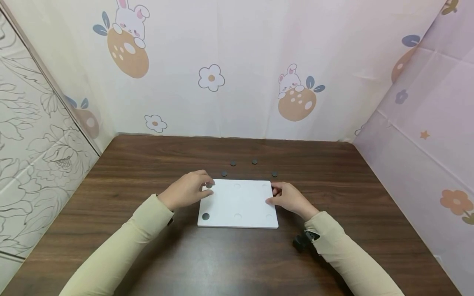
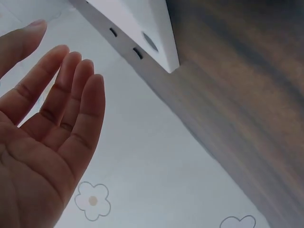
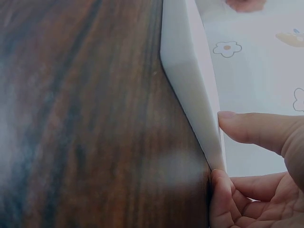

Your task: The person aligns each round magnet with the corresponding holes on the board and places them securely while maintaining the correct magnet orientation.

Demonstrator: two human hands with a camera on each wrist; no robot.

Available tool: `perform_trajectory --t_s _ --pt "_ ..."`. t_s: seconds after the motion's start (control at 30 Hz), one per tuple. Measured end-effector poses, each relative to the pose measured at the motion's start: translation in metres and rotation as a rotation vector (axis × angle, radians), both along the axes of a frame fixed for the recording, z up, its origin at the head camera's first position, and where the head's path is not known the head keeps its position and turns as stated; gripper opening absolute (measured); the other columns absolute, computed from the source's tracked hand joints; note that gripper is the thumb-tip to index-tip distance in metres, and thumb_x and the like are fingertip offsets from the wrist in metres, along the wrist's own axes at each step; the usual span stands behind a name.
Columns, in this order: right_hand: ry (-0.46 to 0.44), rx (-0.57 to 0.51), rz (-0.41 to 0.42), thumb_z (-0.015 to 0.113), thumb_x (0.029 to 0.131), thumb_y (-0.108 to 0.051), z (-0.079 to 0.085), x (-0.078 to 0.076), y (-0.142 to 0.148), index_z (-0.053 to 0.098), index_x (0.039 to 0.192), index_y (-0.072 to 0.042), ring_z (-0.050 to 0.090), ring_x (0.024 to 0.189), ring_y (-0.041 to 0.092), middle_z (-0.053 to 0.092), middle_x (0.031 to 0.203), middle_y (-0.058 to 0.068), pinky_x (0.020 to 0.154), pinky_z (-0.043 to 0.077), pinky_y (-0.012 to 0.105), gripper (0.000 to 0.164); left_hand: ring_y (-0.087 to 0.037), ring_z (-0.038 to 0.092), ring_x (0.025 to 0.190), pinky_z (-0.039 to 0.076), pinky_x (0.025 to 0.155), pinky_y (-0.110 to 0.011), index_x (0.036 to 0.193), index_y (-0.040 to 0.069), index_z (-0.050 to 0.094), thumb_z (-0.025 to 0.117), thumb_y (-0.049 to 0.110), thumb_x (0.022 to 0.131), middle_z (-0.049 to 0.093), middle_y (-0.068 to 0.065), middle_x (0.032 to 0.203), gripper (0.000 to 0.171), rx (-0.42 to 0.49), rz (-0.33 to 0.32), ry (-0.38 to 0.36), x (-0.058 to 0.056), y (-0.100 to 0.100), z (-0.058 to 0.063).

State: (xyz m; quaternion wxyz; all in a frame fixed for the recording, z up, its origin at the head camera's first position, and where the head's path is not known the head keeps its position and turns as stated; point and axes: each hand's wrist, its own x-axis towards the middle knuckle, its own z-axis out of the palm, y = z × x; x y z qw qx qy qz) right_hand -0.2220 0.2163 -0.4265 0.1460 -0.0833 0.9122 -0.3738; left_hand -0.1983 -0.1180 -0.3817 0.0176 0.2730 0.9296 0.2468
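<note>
A flat white board [image 1: 240, 203] with shallow round recesses lies on the table. One dark grey disc [image 1: 205, 216] sits at its near left corner; a second disc [image 1: 209, 186] is at the far left corner, partly hidden by my left fingers. My left hand [image 1: 190, 189] hovers over that corner, thumb and fingers apart; the left wrist view shows the hand [image 2: 52, 123] holding nothing. At the board's right edge, my right hand [image 1: 290, 199] grips it, thumb [image 3: 251, 127] on top and fingers curled against the side.
Several loose dark discs, including one at the back [image 1: 254, 161] and one to the right [image 1: 275, 174], lie beyond the board's far edge. The brown wooden table [image 1: 237, 263] ends at a patterned curtain [image 1: 248, 102] behind, with more hanging cloth at both sides.
</note>
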Motion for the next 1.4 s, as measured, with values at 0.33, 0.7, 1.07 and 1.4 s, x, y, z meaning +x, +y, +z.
perform_trajectory --t_s 0.33,0.7,1.07,1.4 --pt "-0.003 -0.008 0.006 0.077 0.083 -0.014 0.0 0.0 0.0 0.052 0.134 0.006 0.046 0.07 0.016 0.052 0.091 0.009 0.056 0.038 0.025 0.061 -0.019 0.063 0.098 0.053 0.086 -0.036 0.118 0.007 0.067 0.067 0.021 0.093 0.065 -0.006 0.109 0.028 0.06 0.082 0.042 -0.032 0.011 0.001" --pt "0.011 0.004 0.008 0.076 0.083 -0.014 0.001 0.0 -0.001 0.053 0.134 0.006 0.046 0.07 0.016 0.052 0.091 0.009 0.057 0.038 0.025 0.06 -0.024 0.063 0.11 0.052 0.094 -0.039 0.121 0.006 0.065 0.066 0.023 0.095 0.064 -0.009 0.119 0.032 0.032 0.113 0.02 -0.057 0.023 -0.002" --pt "0.015 0.01 0.001 0.077 0.083 -0.014 -0.001 -0.001 0.0 0.053 0.134 0.005 0.047 0.071 0.017 0.052 0.091 0.008 0.058 0.038 0.025 0.06 -0.023 0.062 0.112 0.053 0.093 -0.038 0.122 0.007 0.066 0.065 0.024 0.095 0.063 -0.007 0.121 0.032 0.0 0.173 -0.033 -0.075 0.034 -0.017" --pt "0.014 0.013 -0.004 0.077 0.083 -0.015 -0.002 -0.001 0.0 0.052 0.136 0.005 0.046 0.069 0.017 0.052 0.092 0.008 0.057 0.039 0.025 0.062 -0.023 0.063 0.111 0.053 0.091 -0.038 0.121 0.008 0.068 0.066 0.022 0.094 0.066 -0.007 0.119 0.03 -0.024 0.183 -0.095 -0.089 0.036 -0.031"
